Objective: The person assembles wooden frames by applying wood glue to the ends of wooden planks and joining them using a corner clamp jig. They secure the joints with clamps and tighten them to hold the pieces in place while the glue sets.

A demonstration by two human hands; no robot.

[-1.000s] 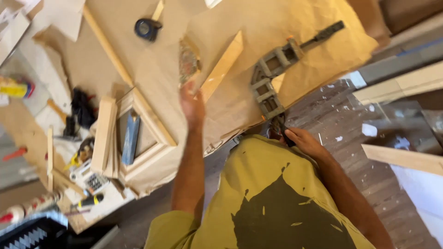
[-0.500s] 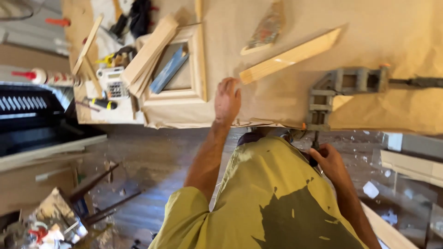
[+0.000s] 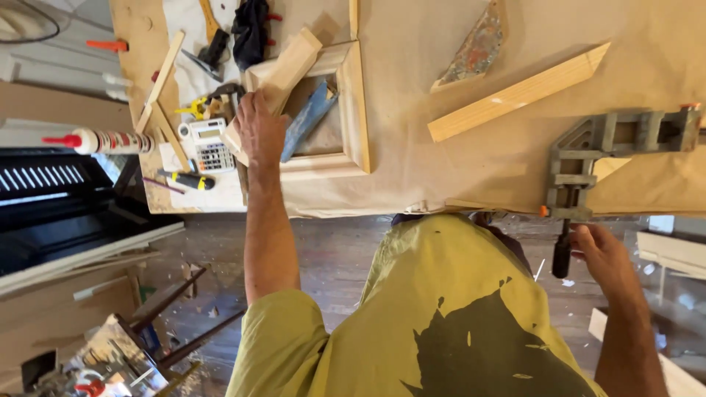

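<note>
**Bench inspection: both hands engaged**

Covering the workbench [image 3: 412,176] is tan paper. At left lies a square wooden frame [image 3: 353,103] with a stack of wood strips [image 3: 283,73] across its left rail. A long mitred wood strip [image 3: 518,94] lies right of centre. A grey corner clamp [image 3: 588,158] sits at the near right edge. The left hand [image 3: 259,132] rests palm down, fingers closed over the stack's near end. The right hand [image 3: 599,254] grips the clamp's black handle [image 3: 562,254]. A calculator [image 3: 209,145] lies just left of the left hand.
</note>
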